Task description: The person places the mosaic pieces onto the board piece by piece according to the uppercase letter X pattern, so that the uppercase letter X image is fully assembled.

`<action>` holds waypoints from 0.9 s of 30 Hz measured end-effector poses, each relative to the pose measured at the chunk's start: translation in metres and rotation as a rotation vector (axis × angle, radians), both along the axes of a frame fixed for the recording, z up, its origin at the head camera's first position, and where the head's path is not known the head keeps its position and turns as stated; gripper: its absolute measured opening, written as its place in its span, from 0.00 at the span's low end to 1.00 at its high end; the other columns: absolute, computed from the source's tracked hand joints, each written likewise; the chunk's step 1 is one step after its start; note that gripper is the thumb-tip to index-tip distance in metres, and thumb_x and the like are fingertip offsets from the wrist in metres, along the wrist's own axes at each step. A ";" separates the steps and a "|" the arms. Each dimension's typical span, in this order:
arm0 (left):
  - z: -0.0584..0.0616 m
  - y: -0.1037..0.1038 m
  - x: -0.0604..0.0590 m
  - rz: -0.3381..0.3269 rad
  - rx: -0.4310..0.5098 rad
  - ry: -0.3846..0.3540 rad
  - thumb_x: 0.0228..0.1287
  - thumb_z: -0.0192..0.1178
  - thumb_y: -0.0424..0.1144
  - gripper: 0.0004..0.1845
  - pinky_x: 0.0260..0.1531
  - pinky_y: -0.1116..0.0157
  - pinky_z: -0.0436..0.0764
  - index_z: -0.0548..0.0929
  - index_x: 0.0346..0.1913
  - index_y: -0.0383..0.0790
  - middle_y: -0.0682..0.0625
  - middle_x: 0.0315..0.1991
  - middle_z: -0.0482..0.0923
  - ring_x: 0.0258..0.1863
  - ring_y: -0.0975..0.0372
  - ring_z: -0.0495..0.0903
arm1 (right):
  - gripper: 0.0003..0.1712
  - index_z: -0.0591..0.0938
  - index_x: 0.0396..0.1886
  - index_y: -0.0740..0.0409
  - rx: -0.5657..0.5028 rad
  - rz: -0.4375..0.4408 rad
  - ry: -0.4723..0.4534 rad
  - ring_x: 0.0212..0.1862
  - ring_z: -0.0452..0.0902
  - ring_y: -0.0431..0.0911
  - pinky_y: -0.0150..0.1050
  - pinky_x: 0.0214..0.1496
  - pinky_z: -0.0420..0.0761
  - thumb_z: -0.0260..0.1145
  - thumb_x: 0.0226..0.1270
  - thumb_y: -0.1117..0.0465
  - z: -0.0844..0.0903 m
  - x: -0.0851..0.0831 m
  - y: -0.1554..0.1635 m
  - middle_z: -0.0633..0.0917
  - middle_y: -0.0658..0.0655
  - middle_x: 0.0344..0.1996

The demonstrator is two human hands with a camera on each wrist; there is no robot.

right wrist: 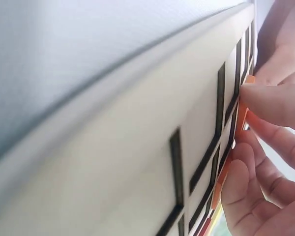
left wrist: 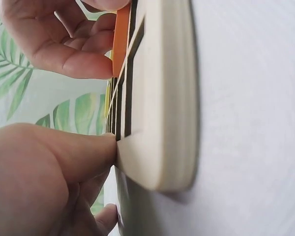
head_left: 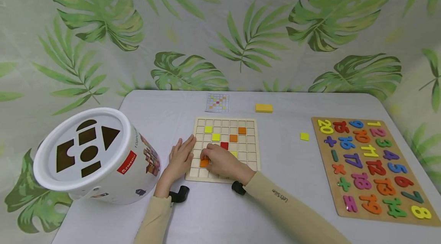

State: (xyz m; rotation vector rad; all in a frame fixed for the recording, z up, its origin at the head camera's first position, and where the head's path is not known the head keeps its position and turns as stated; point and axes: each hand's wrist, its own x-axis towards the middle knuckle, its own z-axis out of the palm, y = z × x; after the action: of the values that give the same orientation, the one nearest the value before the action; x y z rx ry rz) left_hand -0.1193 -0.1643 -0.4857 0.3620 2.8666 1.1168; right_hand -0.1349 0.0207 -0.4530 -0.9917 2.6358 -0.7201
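A wooden grid board (head_left: 250, 156) lies in the middle of the table, with yellow, orange and red tiles set in some of its cells. My left hand (head_left: 182, 155) rests flat with straight fingers against the board's left edge (left wrist: 157, 123). My right hand (head_left: 214, 161) pinches an orange tile (head_left: 204, 163) over a cell near the board's lower left corner. In the right wrist view the fingertips (right wrist: 273, 101) hold the orange tile (right wrist: 241, 118) on edge against the grid (right wrist: 137, 142). The left wrist view shows the same orange tile (left wrist: 121, 37) tilted up under the right hand's fingers (left wrist: 69, 46).
A white shape-sorter bucket (head_left: 93, 156) lies on its side at the left. A number puzzle board (head_left: 372, 167) fills the right. A pattern card (head_left: 217, 103), a yellow block (head_left: 263, 108) and a loose yellow tile (head_left: 304, 136) lie beyond the grid board.
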 end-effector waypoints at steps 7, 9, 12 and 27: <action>0.001 0.001 0.000 -0.005 0.000 -0.005 0.69 0.49 0.27 0.27 0.62 0.36 0.37 0.62 0.70 0.31 0.39 0.72 0.55 0.71 0.37 0.42 | 0.12 0.84 0.43 0.56 -0.047 -0.002 -0.029 0.40 0.71 0.41 0.31 0.47 0.74 0.67 0.59 0.68 -0.001 0.000 0.009 0.78 0.48 0.37; 0.001 0.001 0.000 -0.004 -0.005 -0.010 0.69 0.49 0.27 0.27 0.63 0.36 0.37 0.61 0.71 0.31 0.40 0.72 0.55 0.71 0.37 0.41 | 0.12 0.84 0.43 0.56 -0.074 -0.008 -0.052 0.40 0.72 0.40 0.31 0.48 0.75 0.67 0.59 0.68 -0.001 -0.001 0.011 0.79 0.48 0.38; 0.000 0.001 0.000 -0.003 -0.005 -0.012 0.69 0.48 0.27 0.28 0.63 0.36 0.36 0.61 0.71 0.32 0.40 0.73 0.54 0.71 0.38 0.41 | 0.10 0.84 0.42 0.57 -0.090 -0.007 -0.059 0.39 0.72 0.40 0.30 0.46 0.74 0.68 0.59 0.66 -0.001 -0.002 0.011 0.79 0.48 0.37; 0.000 0.001 0.002 0.006 0.019 0.008 0.69 0.48 0.26 0.27 0.62 0.36 0.36 0.62 0.70 0.30 0.39 0.72 0.56 0.71 0.37 0.41 | 0.09 0.83 0.40 0.60 -0.209 -0.037 -0.100 0.36 0.72 0.43 0.35 0.40 0.75 0.68 0.59 0.69 0.007 -0.004 0.032 0.80 0.51 0.35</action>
State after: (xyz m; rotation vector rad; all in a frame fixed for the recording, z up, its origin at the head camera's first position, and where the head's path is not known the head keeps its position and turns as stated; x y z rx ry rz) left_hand -0.1176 -0.1637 -0.4853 0.3603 2.8678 1.1465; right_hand -0.1391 0.0530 -0.4458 -0.9338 2.5378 -1.0433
